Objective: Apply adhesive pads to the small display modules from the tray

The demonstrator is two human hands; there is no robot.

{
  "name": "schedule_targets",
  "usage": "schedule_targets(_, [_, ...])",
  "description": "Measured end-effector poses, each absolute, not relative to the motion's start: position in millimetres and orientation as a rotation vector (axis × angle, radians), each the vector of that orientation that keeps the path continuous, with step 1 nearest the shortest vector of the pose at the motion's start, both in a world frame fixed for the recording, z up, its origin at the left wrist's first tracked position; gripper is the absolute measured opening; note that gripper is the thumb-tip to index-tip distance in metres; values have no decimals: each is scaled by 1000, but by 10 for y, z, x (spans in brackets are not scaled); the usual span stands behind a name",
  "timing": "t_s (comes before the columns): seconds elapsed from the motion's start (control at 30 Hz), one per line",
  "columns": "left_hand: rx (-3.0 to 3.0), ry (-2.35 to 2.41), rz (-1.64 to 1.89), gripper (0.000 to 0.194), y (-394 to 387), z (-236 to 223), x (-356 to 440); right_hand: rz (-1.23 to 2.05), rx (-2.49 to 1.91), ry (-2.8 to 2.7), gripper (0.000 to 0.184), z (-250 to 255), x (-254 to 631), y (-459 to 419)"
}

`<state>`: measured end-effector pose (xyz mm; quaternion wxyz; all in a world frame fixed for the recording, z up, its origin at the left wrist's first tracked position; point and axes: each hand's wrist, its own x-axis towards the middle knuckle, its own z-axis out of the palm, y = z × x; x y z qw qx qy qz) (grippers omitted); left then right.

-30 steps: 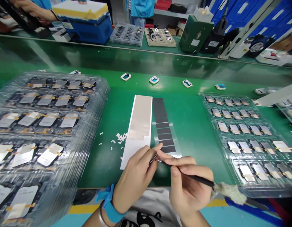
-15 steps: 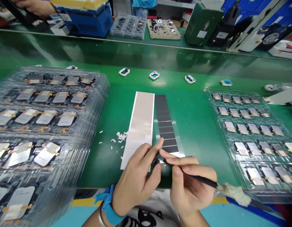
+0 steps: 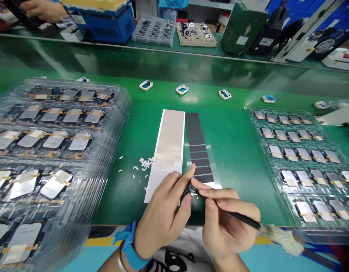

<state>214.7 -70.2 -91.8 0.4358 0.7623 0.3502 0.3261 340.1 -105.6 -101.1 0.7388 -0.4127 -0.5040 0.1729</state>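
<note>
Currently, the long beige-and-white sheet (image 3: 170, 139) on the green bench (image 3: 236, 151) serves as the reference. The left hand (image 3: 161, 211) lies over its near end. Its index finger and thumb stand partly apart, with a small dark piece (image 3: 186, 189) between them at the sheet's near right edge. From where I stand, the fingers screen most of this piece, so I cannot tell how firmly it is held.

The right hand (image 3: 231, 223), to the right of the sheet's near end, is closed on a black-handled tool (image 3: 245, 219) in a pen-like grip. The tool's tip points left toward the dark piece; contact cannot be confirmed. A pale wad (image 3: 284, 238) covers the tool's rear end.

Black strips (image 3: 198, 155) on clear film lie just beside the sheet on the right. White scraps (image 3: 146, 162) are scattered at its left edge. A tray stack (image 3: 122, 113) is farther left, a parts tray (image 3: 287, 192) well to the right, and small white-rimmed cases (image 3: 182, 89) beyond the far end.

Caution: a loose left-hand hold could let the piece turn under tool pressure. A slipping tip could scratch it or prick a fingertip, since both sit close. A sweeping left wrist could drag the sheet and spread the scraps.
</note>
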Motion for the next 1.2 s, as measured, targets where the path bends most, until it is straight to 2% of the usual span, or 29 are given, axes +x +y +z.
schedule_targets(1.2, [1899, 893, 785, 53, -698, -919, 2155, 362, -937, -1104, 30, -1034, 3417, -1068])
